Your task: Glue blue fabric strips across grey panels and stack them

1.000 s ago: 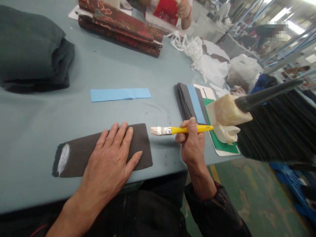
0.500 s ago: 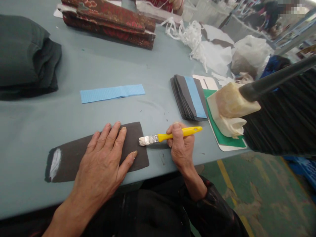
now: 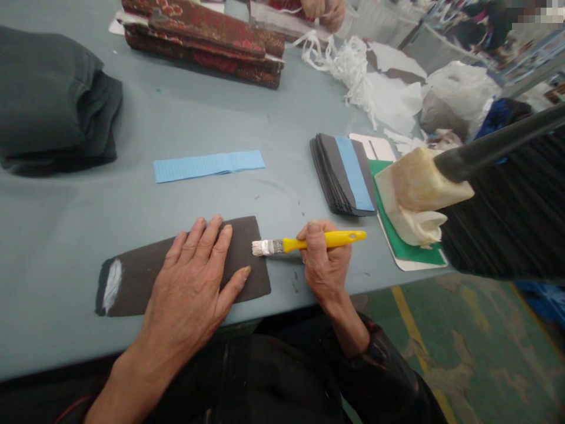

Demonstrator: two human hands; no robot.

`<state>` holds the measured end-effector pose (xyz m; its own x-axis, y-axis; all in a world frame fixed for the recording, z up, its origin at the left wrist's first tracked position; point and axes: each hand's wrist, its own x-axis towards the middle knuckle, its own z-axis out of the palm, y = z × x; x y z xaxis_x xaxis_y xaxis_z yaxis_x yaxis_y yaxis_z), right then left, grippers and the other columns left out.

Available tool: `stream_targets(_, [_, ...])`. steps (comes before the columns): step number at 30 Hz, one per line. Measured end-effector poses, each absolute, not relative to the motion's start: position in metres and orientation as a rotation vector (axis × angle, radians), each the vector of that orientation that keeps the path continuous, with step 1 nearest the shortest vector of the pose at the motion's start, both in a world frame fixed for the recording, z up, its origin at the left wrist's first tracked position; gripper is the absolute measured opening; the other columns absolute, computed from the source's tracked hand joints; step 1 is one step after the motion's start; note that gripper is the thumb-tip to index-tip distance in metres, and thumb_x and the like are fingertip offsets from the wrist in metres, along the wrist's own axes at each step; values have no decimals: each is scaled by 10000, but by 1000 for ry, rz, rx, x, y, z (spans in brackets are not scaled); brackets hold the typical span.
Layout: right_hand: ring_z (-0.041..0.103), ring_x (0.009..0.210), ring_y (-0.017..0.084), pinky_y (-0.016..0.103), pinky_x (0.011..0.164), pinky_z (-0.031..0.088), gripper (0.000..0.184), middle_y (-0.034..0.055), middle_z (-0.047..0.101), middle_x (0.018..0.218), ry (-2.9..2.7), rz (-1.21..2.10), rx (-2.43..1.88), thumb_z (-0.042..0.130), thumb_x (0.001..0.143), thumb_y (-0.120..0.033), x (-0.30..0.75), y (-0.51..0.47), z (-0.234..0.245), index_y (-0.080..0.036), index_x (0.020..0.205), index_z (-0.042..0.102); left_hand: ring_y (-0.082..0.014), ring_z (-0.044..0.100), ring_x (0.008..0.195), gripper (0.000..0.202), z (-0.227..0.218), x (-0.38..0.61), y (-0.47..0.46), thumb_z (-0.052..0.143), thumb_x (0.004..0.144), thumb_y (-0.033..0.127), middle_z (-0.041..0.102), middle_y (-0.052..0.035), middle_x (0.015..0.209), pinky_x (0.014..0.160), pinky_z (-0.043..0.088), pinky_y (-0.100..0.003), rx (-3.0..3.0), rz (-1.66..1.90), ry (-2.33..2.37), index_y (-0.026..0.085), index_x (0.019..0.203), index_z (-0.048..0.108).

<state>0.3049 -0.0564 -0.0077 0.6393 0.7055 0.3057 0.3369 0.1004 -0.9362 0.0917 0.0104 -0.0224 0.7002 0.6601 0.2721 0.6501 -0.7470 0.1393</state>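
Note:
My left hand (image 3: 194, 277) lies flat with spread fingers on a dark grey-brown fabric piece (image 3: 245, 235) near the table's front edge. A white smear (image 3: 113, 287), like glue, marks the piece's left end. In my right hand (image 3: 326, 259) is a paintbrush (image 3: 304, 241) with a yellow handle, its fingers closed around it. The bristles carry white paste and sit at the right end of the fabric piece; whether they touch it I cannot tell. A light blue strip (image 3: 209, 166) lies behind my left hand.
A stack of dark pieces with a blue band (image 3: 342, 174) lies at right, beside a green board (image 3: 410, 250) bearing a cut-open pale plastic container (image 3: 417, 182). Folded dark cloth (image 3: 53, 100) sits left. Patterned rolled cloth (image 3: 203, 41) and white cords (image 3: 348, 65) lie farther back, near another person's hands (image 3: 324, 12).
The whole scene has shifted slightly right in view. My left hand still presses the fabric piece, and the brush stays near its right end. The other person's hands show more.

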Motion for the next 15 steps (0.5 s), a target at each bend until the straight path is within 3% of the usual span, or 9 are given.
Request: stream_targets(15, [476,489,110,248,465,356,479,-66,478,546,-928,263,-1574,588,1060,-583,309,-60,-4,-229,741,638,-461,458,1579,766,-22,92,11,231,1137,562,484,-262,1695,1272,392,-631,2879,510,1083,9,1587,509])
